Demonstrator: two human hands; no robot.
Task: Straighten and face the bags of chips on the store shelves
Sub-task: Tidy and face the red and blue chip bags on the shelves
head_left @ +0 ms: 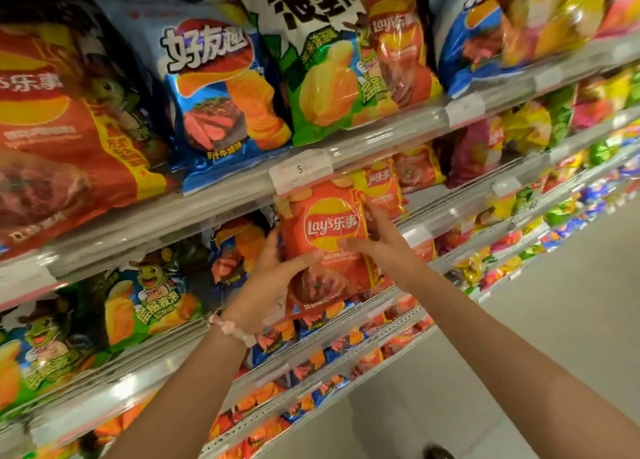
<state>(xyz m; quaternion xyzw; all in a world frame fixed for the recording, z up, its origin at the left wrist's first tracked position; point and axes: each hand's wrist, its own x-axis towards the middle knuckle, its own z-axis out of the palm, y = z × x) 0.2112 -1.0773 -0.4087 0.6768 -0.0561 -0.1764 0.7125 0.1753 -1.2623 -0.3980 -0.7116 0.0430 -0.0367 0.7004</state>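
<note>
Both hands held red Lay's bag (325,247) upright betw. them: left hand (273,282) gripped lower-left edge, right hand (384,247) the right edge; shelf slot lay just behind.

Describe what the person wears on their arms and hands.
Both forearms are bare, with no sleeves in view. The left wrist carries a bracelet of pale pink beads with one darker bead. The left hand and right hand show no gloves; rings cannot be made out.
</note>
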